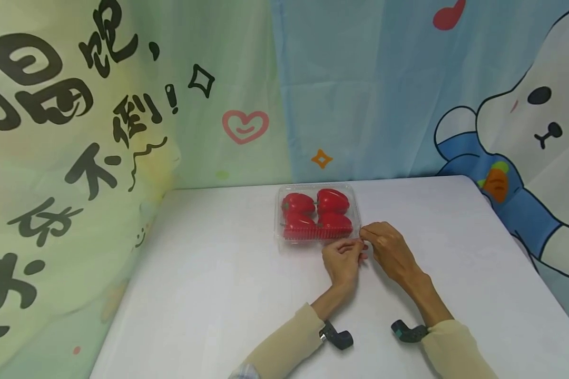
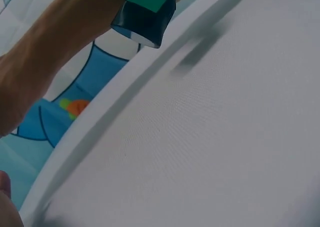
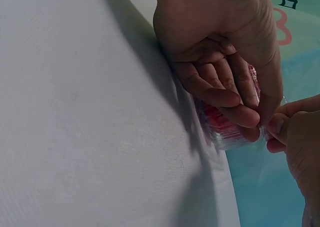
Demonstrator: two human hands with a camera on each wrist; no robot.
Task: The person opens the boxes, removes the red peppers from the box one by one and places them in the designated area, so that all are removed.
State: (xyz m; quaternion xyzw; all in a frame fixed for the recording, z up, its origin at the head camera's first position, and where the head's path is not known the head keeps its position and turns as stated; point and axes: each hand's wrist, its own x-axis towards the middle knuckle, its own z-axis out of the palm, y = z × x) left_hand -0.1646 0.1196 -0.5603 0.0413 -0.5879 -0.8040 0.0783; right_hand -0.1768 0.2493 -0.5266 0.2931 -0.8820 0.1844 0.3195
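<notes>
A clear plastic clamshell box (image 1: 355, 208) with several red bell peppers (image 1: 333, 200) inside rests at the far side of the table. Both hands meet at its near right corner. My left hand (image 1: 343, 262) pinches the edge there between thumb and forefinger, its other fingers loosely extended in the right wrist view. From the right, my right hand (image 1: 388, 248) pinches the same corner with its thumb and bent forefinger. Fingertips partly hide the corner itself. In the left wrist view, mostly the right forearm (image 2: 55, 42) shows.
The box stands on a white table (image 1: 208, 273), close to its back edge. Behind and beside the table hangs a printed curtain (image 1: 237, 63) with a cartoon bear and lettering. Each wrist wears a dark camera band (image 1: 337, 336).
</notes>
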